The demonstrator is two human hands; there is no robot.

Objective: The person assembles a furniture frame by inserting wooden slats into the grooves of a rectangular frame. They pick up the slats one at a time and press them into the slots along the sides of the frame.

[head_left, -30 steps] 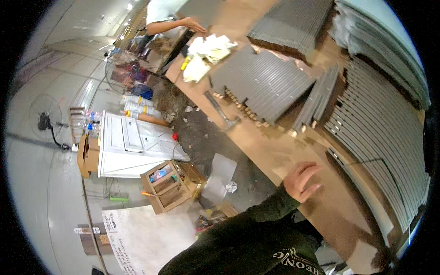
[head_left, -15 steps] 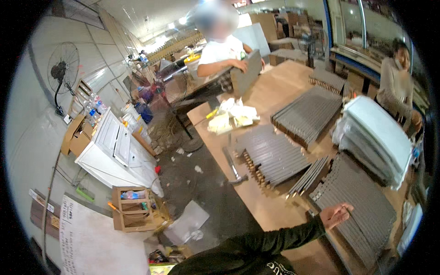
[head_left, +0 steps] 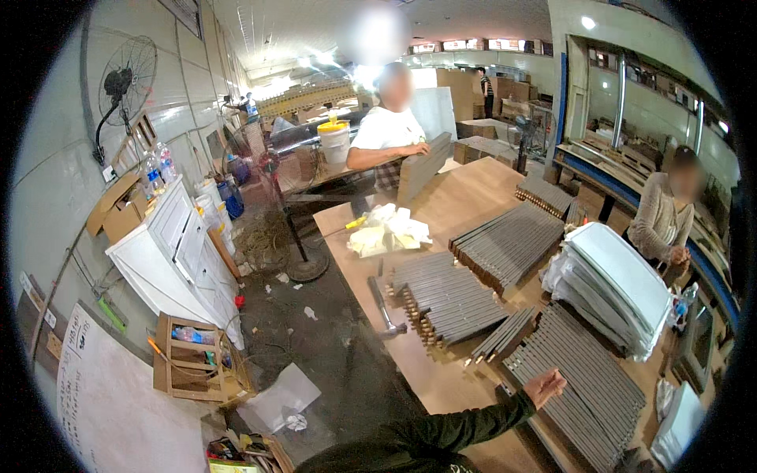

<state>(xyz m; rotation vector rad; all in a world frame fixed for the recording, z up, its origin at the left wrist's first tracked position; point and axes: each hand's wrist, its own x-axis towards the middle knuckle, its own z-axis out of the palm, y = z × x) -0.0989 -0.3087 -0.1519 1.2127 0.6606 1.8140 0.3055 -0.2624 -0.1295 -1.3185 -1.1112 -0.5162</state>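
Observation:
My left hand (head_left: 546,386), in a dark sleeve, hovers over or rests on a wide row of long grey slats (head_left: 587,390) on the table; whether it touches them I cannot tell. Its fingers are drawn together, and anything between them is too small to make out. My right hand is out of view. Just beyond the hand lies a small bunch of grey slats (head_left: 503,335). Farther left is another row of slats (head_left: 449,296) with light brown ends, and behind it a further stack (head_left: 511,244). A hammer (head_left: 384,306) lies near the table's left edge.
Across the table (head_left: 473,185), a person in white (head_left: 390,130) holds a grey panel or slat bundle (head_left: 424,167). Wrapped white panels (head_left: 611,284) are piled at right, near another person (head_left: 666,205). Crumpled pale material (head_left: 390,230) lies on the table. A white cabinet (head_left: 177,252) stands left.
The view has tilted upward and shifted. My left hand stays over the slats, its fingers drawn closer together. At right, the other person's hands have come together in front.

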